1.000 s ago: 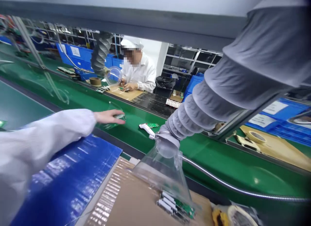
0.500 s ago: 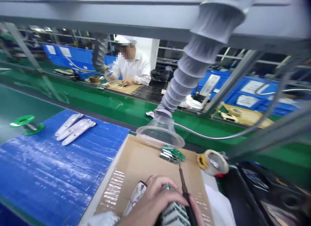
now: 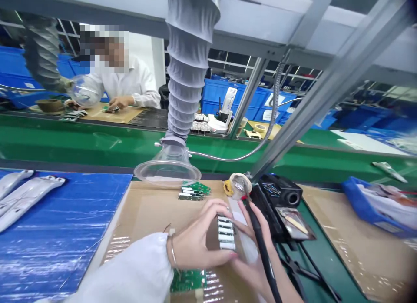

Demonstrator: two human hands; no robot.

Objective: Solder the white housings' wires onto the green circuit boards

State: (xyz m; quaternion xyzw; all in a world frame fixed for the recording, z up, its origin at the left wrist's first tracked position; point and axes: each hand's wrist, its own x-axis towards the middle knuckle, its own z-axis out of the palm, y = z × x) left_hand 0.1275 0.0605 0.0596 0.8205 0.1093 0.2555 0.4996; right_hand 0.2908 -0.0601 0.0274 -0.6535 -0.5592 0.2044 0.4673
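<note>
My left hand (image 3: 195,246) is closed around a stack of circuit boards (image 3: 226,231) with white strips on their edges, its fingers on the top and the thumb below. My right hand (image 3: 260,238) grips a soldering iron (image 3: 257,229), and some of its fingers reach the stack's right side. The iron's tip end is at a round pale container (image 3: 240,181) with shiny silvery contents. More green circuit boards (image 3: 195,191) lie farther back on the cardboard (image 3: 150,211). Another green board (image 3: 189,280) shows below my left wrist.
A clear fume hood (image 3: 167,172) hangs on a ribbed duct (image 3: 185,68) over the cardboard's back edge. White curved housings (image 3: 29,194) lie on a blue mat (image 3: 94,207) at left. Tools and a blue bin (image 3: 378,207) are at right. A co-worker (image 3: 130,85) sits opposite.
The view has swung to the right. The soldering iron's tip has gone from near the green boards to the round container, and the stack is now held up between both hands.
</note>
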